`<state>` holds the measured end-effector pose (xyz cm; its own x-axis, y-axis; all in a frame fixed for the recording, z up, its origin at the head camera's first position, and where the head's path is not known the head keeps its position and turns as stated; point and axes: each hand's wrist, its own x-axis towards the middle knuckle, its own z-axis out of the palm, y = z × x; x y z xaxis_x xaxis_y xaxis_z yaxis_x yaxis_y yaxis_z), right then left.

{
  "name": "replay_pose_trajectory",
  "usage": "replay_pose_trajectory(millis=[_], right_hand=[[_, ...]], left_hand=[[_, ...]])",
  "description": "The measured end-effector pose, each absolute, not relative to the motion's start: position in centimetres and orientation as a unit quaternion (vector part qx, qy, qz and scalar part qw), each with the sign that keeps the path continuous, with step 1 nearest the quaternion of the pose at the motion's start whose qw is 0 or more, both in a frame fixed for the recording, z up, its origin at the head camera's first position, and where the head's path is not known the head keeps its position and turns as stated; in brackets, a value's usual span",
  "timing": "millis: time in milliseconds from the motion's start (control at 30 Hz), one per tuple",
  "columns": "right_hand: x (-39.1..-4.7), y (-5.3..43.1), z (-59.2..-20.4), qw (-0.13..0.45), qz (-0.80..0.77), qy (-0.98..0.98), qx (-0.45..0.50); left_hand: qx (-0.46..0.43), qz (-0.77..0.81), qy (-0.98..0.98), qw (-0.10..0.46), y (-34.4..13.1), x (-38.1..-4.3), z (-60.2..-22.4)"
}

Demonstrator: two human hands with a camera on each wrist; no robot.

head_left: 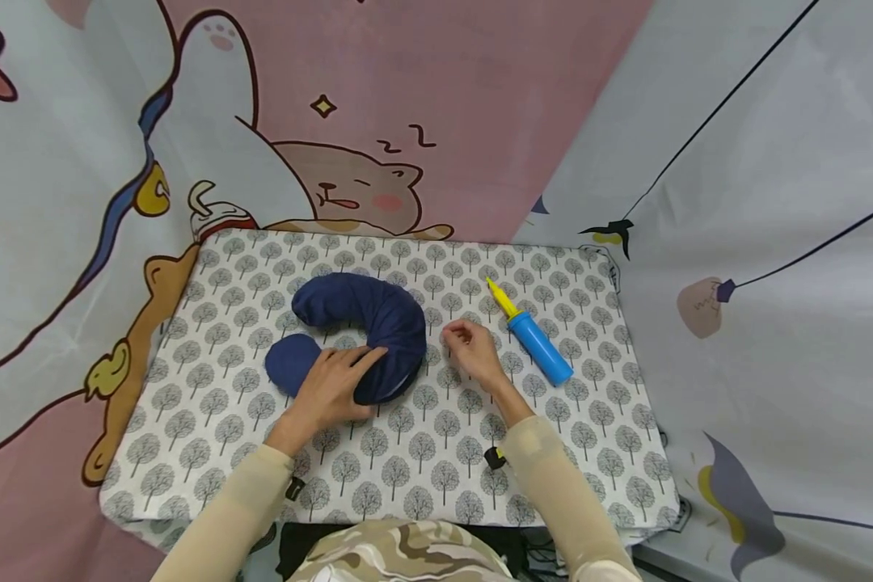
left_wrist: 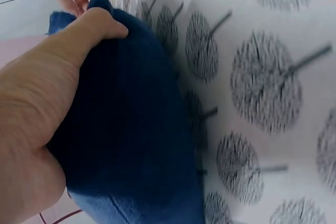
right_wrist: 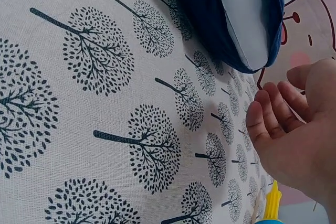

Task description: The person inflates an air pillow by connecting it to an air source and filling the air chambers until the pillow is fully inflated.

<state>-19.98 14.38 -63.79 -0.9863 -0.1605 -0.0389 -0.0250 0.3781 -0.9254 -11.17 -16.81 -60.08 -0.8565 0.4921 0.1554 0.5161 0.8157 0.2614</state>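
Observation:
A navy blue U-shaped neck pillow [head_left: 400,315] lies on the tree-print tablecloth. My left hand [head_left: 331,384] grips its near side, fingers over the top and the thumb pressing the fabric in the left wrist view; the other fingertips are hidden there behind the cloth. Through an opening in the cover, a white inner part [right_wrist: 244,19] shows in the right wrist view. My right hand [head_left: 473,352] is just right of the pillow, fingers loosely bent, with nothing in them. Beyond that hand lies a blue hand pump [head_left: 541,347] with a yellow nozzle [head_left: 502,297].
The tablecloth [head_left: 422,485] covers a table whose near edge is at my waist. Printed cloth walls [head_left: 480,97] stand behind the table and on both sides. A small black item [head_left: 495,457] appears beside my right sleeve.

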Motion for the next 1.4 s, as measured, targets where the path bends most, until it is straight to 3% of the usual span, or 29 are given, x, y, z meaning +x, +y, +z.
replay_pose_trajectory(millis=[300,567,833,1167,1267,1400], right_hand=[[-20.3,14.4,-64.0,0.064,-0.535,0.841,-0.051],[-20.3,14.3,-64.3,0.058,-0.526,0.846,-0.068],[-20.3,13.8,-64.6,0.061,-0.524,0.843,-0.101],[-20.2,12.8,-65.2,0.09,-0.538,0.834,-0.084],[-20.3,12.5,-65.2,0.095,-0.539,0.834,-0.071],[-20.5,12.1,-65.0,0.091,-0.541,0.835,-0.052]], left_hand=[[-0.317,-0.153,-0.935,0.034,-19.4,-13.1,-59.8],[-0.305,-0.156,-0.939,0.029,-21.6,-14.8,-59.4],[-0.278,-0.115,-0.952,0.058,-22.8,-15.7,-60.0],[-0.257,-0.142,-0.956,-0.003,-21.7,-14.5,-60.2],[-0.27,-0.171,-0.947,0.022,-20.4,-14.3,-60.0],[-0.312,-0.206,-0.922,0.104,-18.2,-14.4,-60.3]])
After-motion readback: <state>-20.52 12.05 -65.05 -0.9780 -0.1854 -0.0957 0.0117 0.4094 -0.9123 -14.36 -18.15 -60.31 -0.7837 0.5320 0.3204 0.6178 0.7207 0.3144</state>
